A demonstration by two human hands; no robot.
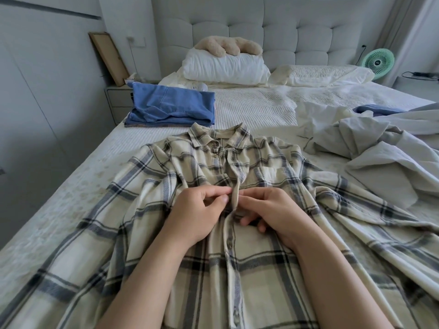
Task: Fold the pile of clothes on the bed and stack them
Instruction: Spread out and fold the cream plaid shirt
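Under both hands a cream shirt is showing a navy-and-grey plaid. Beyond the left hand blue folded clothes are lying; beyond the right hand pale grey fabric and a mint-green fan are showing.

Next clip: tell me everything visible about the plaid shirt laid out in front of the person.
The plaid shirt is cream with dark blue-grey checks, in a soft flannel-like cloth, with a collar and a buttoned front placket. It lies front up and spread wide on the bed, collar toward the headboard, somewhat wrinkled, the sleeves out to the sides. The left hand and right hand both pinch the placket at mid-chest, apparently working a button.
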